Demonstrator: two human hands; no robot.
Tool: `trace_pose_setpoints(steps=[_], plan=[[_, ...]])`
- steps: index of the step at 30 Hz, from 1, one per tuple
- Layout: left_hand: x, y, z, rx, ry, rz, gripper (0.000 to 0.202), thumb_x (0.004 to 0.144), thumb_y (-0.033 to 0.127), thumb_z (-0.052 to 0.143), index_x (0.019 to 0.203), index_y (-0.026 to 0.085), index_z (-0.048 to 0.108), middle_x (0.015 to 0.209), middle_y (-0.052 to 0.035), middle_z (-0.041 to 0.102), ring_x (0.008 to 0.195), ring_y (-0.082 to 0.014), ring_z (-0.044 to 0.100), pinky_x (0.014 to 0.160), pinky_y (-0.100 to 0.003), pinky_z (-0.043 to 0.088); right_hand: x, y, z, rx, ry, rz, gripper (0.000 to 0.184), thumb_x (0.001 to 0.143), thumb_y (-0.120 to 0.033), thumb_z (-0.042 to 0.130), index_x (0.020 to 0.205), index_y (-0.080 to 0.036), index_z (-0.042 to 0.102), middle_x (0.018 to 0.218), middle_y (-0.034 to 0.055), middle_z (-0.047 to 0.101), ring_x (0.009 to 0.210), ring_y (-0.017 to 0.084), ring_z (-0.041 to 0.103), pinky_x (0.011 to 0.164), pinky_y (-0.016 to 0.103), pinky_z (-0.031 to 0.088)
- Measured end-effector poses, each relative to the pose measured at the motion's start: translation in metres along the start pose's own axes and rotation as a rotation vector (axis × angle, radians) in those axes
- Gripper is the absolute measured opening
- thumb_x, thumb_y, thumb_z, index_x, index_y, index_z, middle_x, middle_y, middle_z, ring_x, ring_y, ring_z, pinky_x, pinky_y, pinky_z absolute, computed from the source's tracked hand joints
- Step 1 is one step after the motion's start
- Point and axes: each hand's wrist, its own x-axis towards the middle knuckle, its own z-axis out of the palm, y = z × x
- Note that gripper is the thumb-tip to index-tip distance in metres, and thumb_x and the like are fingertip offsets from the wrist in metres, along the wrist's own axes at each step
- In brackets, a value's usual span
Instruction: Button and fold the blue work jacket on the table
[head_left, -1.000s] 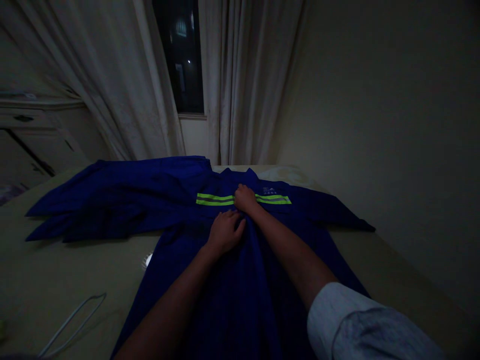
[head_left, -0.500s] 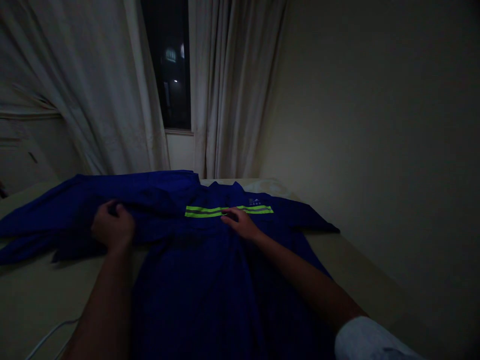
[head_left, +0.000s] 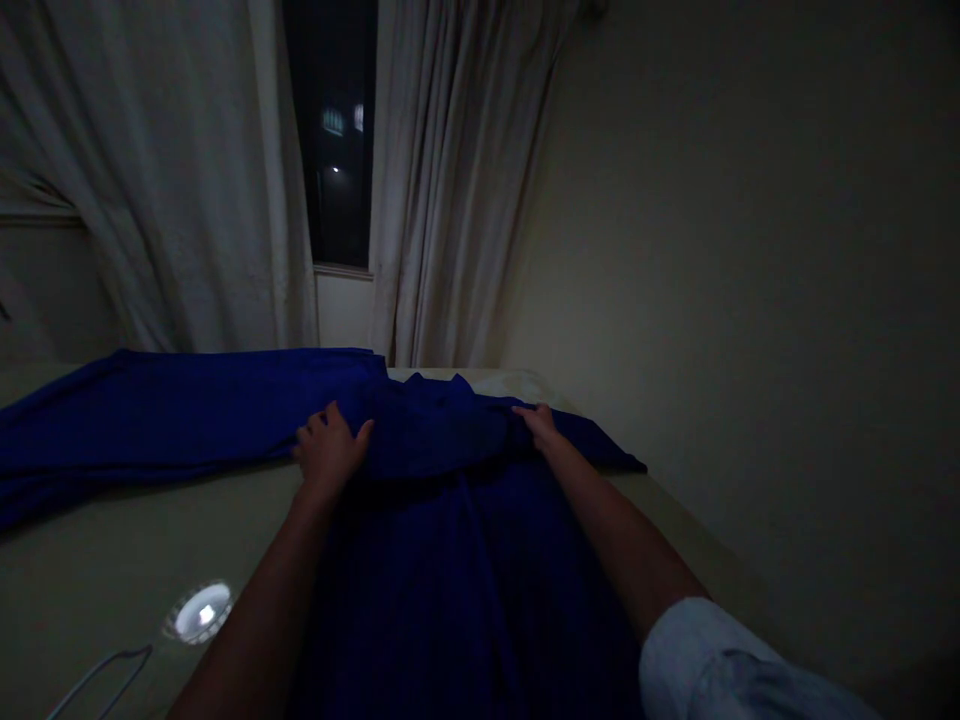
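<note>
A dark blue work garment (head_left: 465, 580) lies spread in front of me, its collar (head_left: 439, 382) at the far end. A folded-over blue sleeve (head_left: 435, 440) crosses its chest and covers the reflective stripe. My left hand (head_left: 330, 450) rests at the left side of this fold, fingers spread and open. At the right end of the fold, my right hand (head_left: 540, 424) is closed at the cloth near the shoulder; its fingertips are partly hidden. Another sleeve (head_left: 600, 440) stretches out to the right beyond it.
More blue cloth (head_left: 187, 400) lies along the left back of the pale bed surface (head_left: 150, 540). A lit round lamp (head_left: 201, 612) with a cable (head_left: 112, 660) lies at the lower left. Curtains (head_left: 465, 200), a dark window (head_left: 337, 140) and a wall (head_left: 712, 250) stand behind and right.
The left sleeve has come across the chest to the right, hiding the bright stripe. My left hand has moved right and spread its fingers; my right hand has moved right. The lamp has come into view.
</note>
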Motion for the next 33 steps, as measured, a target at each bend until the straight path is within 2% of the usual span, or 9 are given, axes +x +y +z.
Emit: trace_pose_setpoints(steps=[4,9,14,18,21,24,27,31,33], plan=[[-0.006,-0.028,0.031,0.007,-0.145,-0.012,0.07,0.091,0.049,0.059,0.142,0.002,0.052,0.131,-0.0308,0.063,0.122,-0.0443,0.061,0.101,-0.052,0.049,0.008,0.03,-0.066,-0.266,0.263,0.12,0.056,0.081,-0.026,0.073,0.132,-0.01,0.058,0.131,0.025,0.069,0.13,0.033,0.063,0.112,0.042,0.045],[-0.01,-0.035,0.042,-0.126,0.002,-0.096,0.069,0.098,0.055,0.043,0.145,0.006,0.053,0.136,-0.0286,0.061,0.126,-0.0417,0.059,0.106,-0.052,0.047,0.002,0.074,-0.122,-0.463,0.443,0.265,0.067,0.078,-0.035,0.079,0.131,-0.001,0.057,0.137,0.0414,0.055,0.138,0.048,0.052,0.113,0.059,0.04],[-0.011,-0.029,0.037,-0.223,0.059,-0.154,0.067,0.1,0.054,0.037,0.144,0.005,0.054,0.136,-0.0281,0.061,0.128,-0.0398,0.059,0.11,-0.052,0.046,0.004,0.106,-0.127,-0.502,0.576,0.229,0.072,0.073,-0.029,0.081,0.135,-0.003,0.055,0.143,0.0383,0.049,0.142,0.046,0.047,0.117,0.054,0.039],[-0.011,-0.028,0.036,-0.266,0.089,-0.189,0.063,0.1,0.051,0.037,0.139,0.007,0.058,0.135,-0.0261,0.063,0.128,-0.0391,0.059,0.111,-0.052,0.046,0.014,0.118,-0.12,-0.417,0.698,0.182,0.073,0.078,-0.014,0.066,0.147,-0.008,0.043,0.137,0.0281,0.054,0.123,0.033,0.064,0.104,0.04,0.054],[-0.01,-0.03,0.037,-0.278,0.098,-0.188,0.059,0.1,0.049,0.038,0.137,0.009,0.059,0.134,-0.0242,0.063,0.128,-0.0374,0.059,0.111,-0.05,0.046,0.021,0.118,-0.12,-0.358,0.778,0.162,0.07,0.08,-0.009,0.059,0.147,-0.01,0.041,0.13,0.0253,0.057,0.112,0.032,0.069,0.097,0.042,0.059],[-0.009,-0.032,0.039,-0.27,0.1,-0.177,0.056,0.101,0.048,0.035,0.133,0.01,0.061,0.131,-0.0231,0.065,0.126,-0.0366,0.06,0.11,-0.049,0.046,0.021,0.102,-0.115,-0.364,0.828,0.069,0.063,0.085,-0.009,0.056,0.146,-0.011,0.046,0.132,0.0255,0.055,0.123,0.034,0.063,0.107,0.044,0.054],[-0.008,-0.034,0.04,-0.252,0.125,-0.167,0.055,0.101,0.046,0.034,0.131,0.01,0.062,0.129,-0.0224,0.066,0.124,-0.0357,0.06,0.109,-0.048,0.046,0.001,0.079,-0.086,-0.484,0.557,-0.285,0.05,0.093,-0.006,0.045,0.141,-0.013,0.057,0.136,0.0259,0.052,0.134,0.033,0.055,0.114,0.046,0.047],[-0.007,-0.037,0.041,-0.249,0.12,-0.16,0.053,0.102,0.047,0.034,0.128,0.013,0.064,0.127,-0.0204,0.069,0.121,-0.0348,0.062,0.107,-0.047,0.047,-0.047,0.064,-0.017,-0.558,-0.258,-0.793,0.034,0.093,-0.008,0.057,0.116,-0.028,0.074,0.12,0.0098,0.064,0.118,0.025,0.062,0.108,0.037,0.052],[-0.006,-0.039,0.042,-0.268,0.122,-0.175,0.051,0.102,0.046,0.034,0.124,0.015,0.066,0.125,-0.0191,0.07,0.117,-0.0344,0.064,0.104,-0.047,0.048,-0.064,0.067,0.008,-0.555,-0.547,-1.0,0.029,0.092,-0.008,0.062,0.109,-0.029,0.074,0.113,0.0053,0.067,0.109,0.021,0.064,0.1,0.033,0.055]])
